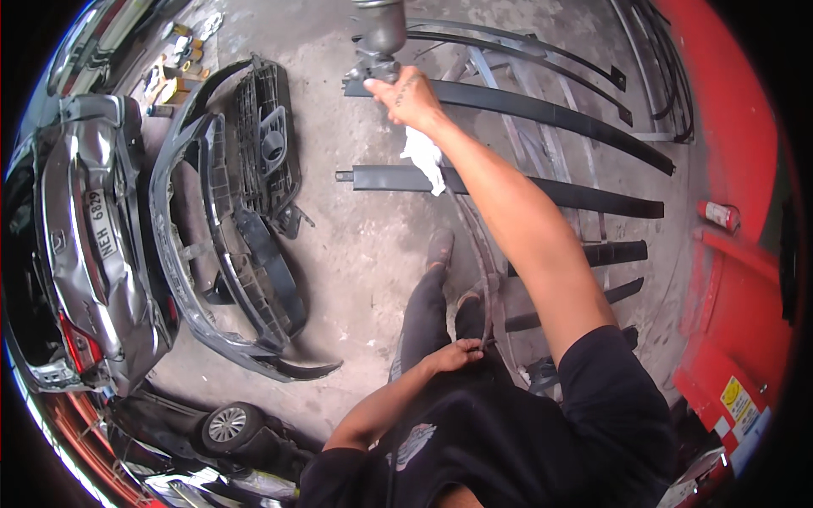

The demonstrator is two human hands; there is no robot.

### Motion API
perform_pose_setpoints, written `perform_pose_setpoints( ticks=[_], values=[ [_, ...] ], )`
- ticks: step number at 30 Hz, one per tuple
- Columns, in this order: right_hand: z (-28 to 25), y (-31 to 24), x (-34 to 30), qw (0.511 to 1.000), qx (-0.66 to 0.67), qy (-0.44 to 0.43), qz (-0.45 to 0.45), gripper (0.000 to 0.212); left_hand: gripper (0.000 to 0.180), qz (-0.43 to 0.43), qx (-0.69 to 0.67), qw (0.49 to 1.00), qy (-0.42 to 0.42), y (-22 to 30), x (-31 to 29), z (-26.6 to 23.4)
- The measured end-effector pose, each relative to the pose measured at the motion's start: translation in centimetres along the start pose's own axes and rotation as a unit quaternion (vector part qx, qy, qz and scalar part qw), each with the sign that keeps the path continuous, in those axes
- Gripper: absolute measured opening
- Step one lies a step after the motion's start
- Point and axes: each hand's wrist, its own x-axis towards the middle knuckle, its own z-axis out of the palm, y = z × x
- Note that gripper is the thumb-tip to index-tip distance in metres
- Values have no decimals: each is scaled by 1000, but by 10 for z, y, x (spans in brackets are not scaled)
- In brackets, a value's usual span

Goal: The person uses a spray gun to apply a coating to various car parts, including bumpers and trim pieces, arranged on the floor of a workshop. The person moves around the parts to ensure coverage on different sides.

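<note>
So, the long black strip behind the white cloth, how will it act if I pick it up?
The black strip would probably flex when lifted by one end, being long and narrow. It may feel light for its size, since it looks slim. Pushing down its left end could tip it, as that end juts past the metal stand.

Spray gun (380, 34), top centre: top of cup cut off by upper edge, handle mostly hidden by right grip (411, 95). White cloth (426, 161), just below: upper end hidden behind wrist. Hose (486, 288), centre: upper run lost behind forearm; left grip's (457, 356) finger closure too small to tell. Long black strip (584, 196), right: middle stretch hidden by forearm. Small containers (188, 59), upper left: contents too small to tell. Shirt emblem (416, 444), bottom centre: blurred.
</note>
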Motion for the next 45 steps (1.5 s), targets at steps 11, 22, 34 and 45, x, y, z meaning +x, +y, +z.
perform_pose_setpoints(
  ticks=[11, 22, 34, 45],
  values=[
    [-141, 85, -84, 975, -141, 170, -23, 44, 39, 3, 198, 977, -76, -22, 6, 9],
    [-389, 156, -277, 851, -270, 415, 176, 50, 37, -63, 264, 958, -97, 12, 19, 24],
    [-259, 140, -225, 909, -185, 343, 146, 40, 32, -83, 295, 951, -41, -6, -2, 10],
    [2, 20, -95, 981, -117, 134, -78, 32, 21, 13, 130, 980, 149, 2, -26, 10]
  ],
)
